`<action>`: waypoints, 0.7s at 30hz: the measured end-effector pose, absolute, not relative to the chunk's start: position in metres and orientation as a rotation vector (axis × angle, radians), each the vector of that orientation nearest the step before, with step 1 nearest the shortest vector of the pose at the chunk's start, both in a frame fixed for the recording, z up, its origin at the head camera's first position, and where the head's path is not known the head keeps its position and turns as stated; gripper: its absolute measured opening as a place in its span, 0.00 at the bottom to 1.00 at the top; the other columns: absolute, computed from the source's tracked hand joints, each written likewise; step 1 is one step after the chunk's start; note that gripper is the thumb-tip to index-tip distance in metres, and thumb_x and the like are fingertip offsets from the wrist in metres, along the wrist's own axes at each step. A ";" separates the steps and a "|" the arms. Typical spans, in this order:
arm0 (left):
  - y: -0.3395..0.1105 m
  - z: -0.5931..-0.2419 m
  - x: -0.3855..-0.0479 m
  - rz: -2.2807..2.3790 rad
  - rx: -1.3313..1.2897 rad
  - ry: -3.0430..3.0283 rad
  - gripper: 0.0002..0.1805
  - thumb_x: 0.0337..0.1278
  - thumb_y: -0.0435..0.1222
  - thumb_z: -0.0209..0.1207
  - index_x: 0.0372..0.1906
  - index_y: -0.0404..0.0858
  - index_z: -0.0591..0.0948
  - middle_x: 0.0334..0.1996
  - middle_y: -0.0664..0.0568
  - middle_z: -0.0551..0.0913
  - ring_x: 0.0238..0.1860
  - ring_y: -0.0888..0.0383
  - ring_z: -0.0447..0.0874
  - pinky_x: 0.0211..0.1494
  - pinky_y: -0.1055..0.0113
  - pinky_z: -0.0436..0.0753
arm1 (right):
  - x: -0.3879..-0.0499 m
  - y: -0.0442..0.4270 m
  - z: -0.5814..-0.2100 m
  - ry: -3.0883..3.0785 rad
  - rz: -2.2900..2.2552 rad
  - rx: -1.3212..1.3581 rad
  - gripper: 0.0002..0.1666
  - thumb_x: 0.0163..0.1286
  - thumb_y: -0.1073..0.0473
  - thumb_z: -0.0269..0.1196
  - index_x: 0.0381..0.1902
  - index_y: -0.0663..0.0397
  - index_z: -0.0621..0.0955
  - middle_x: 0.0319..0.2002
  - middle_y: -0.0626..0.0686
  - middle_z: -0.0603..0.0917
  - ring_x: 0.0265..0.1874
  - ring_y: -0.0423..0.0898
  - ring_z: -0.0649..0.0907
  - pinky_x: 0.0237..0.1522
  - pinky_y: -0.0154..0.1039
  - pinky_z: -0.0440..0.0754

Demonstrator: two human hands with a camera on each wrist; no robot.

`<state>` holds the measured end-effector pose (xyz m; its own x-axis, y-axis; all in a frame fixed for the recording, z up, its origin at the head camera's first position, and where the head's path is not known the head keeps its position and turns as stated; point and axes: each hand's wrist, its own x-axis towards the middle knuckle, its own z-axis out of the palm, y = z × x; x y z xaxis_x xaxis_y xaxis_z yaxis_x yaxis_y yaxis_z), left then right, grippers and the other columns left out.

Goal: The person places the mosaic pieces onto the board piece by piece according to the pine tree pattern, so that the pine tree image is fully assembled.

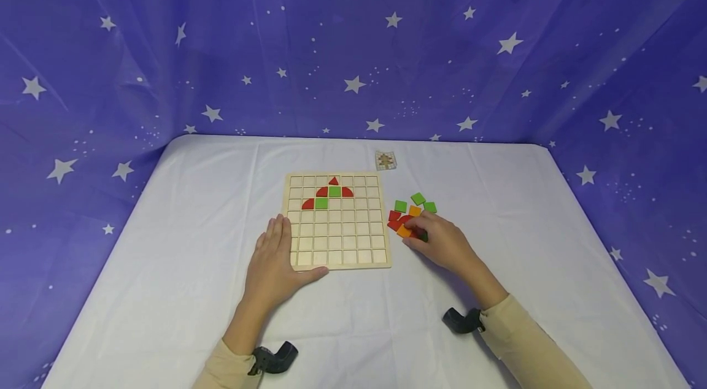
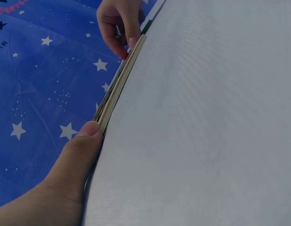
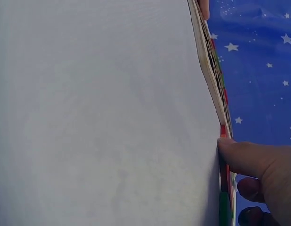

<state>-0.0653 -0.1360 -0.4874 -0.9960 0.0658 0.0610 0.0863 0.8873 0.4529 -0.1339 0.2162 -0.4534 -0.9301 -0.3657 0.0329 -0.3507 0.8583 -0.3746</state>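
Observation:
A square wooden grid board (image 1: 342,243) lies on the table, with red and green tiles in its upper cells: a red triangle (image 1: 334,181) on top, red quarter-rounds (image 1: 307,204) and green squares (image 1: 321,204) below. My left hand (image 1: 270,269) rests against the board's lower left corner, fingers straight along the left edge, thumb at the near edge. To the right of the board, my right hand (image 1: 444,242) reaches down into a loose pile of tiles, thumb and bent fingers around an orange tile (image 1: 404,231) and red tiles (image 3: 224,176). Whether it pinches one is hidden.
Green tiles (image 1: 418,199) lie at the far side of the pile. A small card with a tree pattern (image 1: 385,160) sits beyond the board's far right corner. White cloth (image 1: 221,205) covers the table; a blue star-printed curtain (image 1: 309,45) stands behind it.

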 end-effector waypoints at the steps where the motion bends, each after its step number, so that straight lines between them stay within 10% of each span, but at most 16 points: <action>1: -0.136 -0.487 -0.065 -0.725 -0.122 -3.008 0.77 0.32 0.81 0.58 0.79 0.32 0.47 0.80 0.40 0.45 0.81 0.42 0.41 0.81 0.48 0.49 | -0.134 0.216 -0.453 2.988 -0.596 -0.574 0.19 0.59 0.47 0.74 0.47 0.45 0.87 0.32 0.43 0.77 0.29 0.41 0.74 0.30 0.34 0.71; 21: -0.135 -0.487 -0.065 -0.715 -0.119 -3.006 0.77 0.32 0.81 0.57 0.79 0.32 0.47 0.80 0.40 0.45 0.81 0.43 0.41 0.81 0.47 0.50 | -0.140 0.218 -0.455 2.950 -0.624 -0.578 0.19 0.61 0.47 0.72 0.48 0.45 0.85 0.33 0.43 0.77 0.33 0.42 0.74 0.34 0.35 0.72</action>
